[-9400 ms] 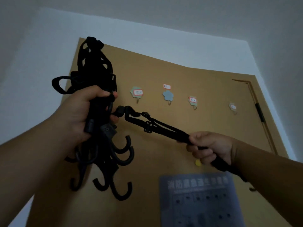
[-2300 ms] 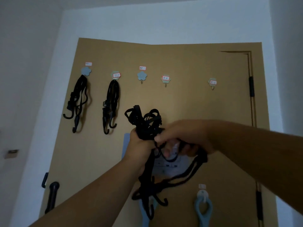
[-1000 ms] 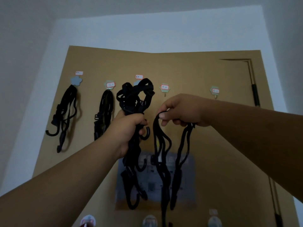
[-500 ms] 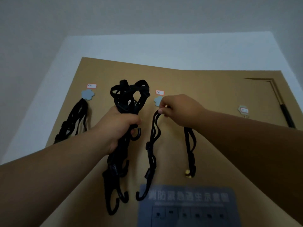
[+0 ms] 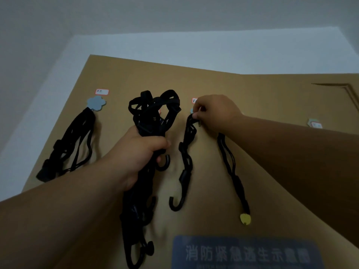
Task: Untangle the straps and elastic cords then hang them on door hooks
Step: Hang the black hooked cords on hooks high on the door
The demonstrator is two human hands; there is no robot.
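Left hand (image 5: pixel 139 152) fists tight around a tangled cord bundle (image 5: pixel 153 113) held against the door (image 5: pixel 262 94); right hand (image 5: pixel 215 113) pinches a single cord's (image 5: pixel 186 152) top loop at a hook, fingertips closed

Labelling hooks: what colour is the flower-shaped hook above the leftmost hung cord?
Light blue flower hook, head view.

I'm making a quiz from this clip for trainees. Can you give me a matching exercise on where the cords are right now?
Things:
1. tangled bundle
2. single cord
3. hung cord
4. yellow dot

States:
A. hanging from the blue flower hook
B. gripped in the left hand
C. on the door, by a cord end
D. pinched at its top by the right hand

Pairs: 1-B, 2-D, 3-A, 4-C
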